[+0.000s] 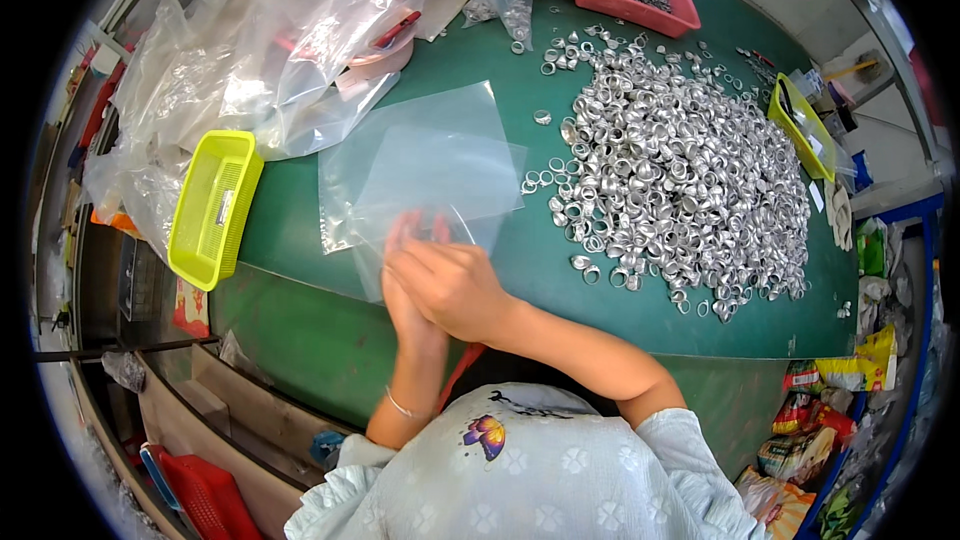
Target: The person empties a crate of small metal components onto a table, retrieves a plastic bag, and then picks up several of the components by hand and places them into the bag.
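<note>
My hands meet at the table's near edge, over a clear plastic bag [462, 227]. My right hand [455, 285] lies across the left, fingers closed and pinching the plastic. Below it is my left hand [411, 312]; its fingertips show through the film and are closed on the bag, partly hidden by the right hand. Just beyond, more flat clear bags [430, 145] overlap on the green table [285, 210]. To their right a broad heap of silver metal rings [690, 170] is spread, with a few loose rings [540, 180] at its left side.
A yellow-green basket [238, 210] stands at the left near edge, beside a mound of large plastic bags [230, 60]. At the back is a pink tray [680, 12] with small metal pieces. Another yellow-green basket [797, 130] sits right of the heap.
</note>
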The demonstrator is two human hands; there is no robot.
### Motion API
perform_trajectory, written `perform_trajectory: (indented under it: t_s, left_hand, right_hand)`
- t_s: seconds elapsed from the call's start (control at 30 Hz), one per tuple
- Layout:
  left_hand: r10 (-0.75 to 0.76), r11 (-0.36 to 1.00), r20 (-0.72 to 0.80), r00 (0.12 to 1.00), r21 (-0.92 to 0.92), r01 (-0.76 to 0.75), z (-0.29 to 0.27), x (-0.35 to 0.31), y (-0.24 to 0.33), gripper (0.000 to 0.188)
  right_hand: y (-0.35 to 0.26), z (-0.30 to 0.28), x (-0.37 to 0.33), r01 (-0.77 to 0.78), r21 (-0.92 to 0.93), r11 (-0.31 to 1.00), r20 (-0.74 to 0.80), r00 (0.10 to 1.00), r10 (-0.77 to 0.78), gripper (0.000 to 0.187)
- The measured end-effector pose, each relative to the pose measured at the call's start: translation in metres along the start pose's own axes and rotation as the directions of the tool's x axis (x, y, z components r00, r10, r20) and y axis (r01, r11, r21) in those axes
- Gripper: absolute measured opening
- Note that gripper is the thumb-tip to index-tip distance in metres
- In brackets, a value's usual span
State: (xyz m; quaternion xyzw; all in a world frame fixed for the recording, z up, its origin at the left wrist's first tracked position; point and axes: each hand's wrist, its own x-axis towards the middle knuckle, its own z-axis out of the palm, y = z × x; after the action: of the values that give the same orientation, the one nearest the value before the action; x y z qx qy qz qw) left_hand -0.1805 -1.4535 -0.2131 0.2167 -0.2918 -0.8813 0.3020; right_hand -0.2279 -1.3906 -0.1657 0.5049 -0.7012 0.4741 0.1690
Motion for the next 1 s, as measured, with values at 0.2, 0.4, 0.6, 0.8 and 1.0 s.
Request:
perform_trajectory:
  t_s: [0.2, 0.4, 0.6, 0.8, 1.0]
  left_hand:
    - [0.12, 0.992, 0.051, 0.991, 0.028, -0.122, 0.021, 0.105, 0.036, 0.063]
    - [0.064, 0.874, -0.038, 0.997, 0.484, -0.037, 0.051, 0.099, 0.037, 0.068]
    - [0.021, 0.197, 0.482, 0.876, 0.857, -0.476, 0.005, 0.119, 0.034, 0.05]
    - [-0.211, -0.065, 0.573, 0.792, 0.8, -0.597, 0.005, 0.099, 0.042, 0.048]
    - [-0.015, -0.016, 0.75, 0.662, 0.661, -0.75, -0.026, 0.08, 0.011, 0.041]
  right_hand:
    - [0.015, 0.014, 0.016, 0.106, -0.011, 0.994, -0.035, 0.994, -0.107, 0.012]
    - [0.034, 0.004, 0.02, -0.058, -0.064, 0.996, -0.13, 0.99, 0.05, 0.007]
    - [0.055, -0.016, 0.034, -0.317, 0.125, 0.94, -0.224, 0.914, 0.338, 0.005]
    - [0.079, -0.031, 0.042, -0.367, 0.086, 0.926, -0.236, 0.896, 0.376, 0.007]
    - [0.097, -0.025, 0.031, -0.466, 0.075, 0.882, -0.219, 0.855, 0.47, 0.009]
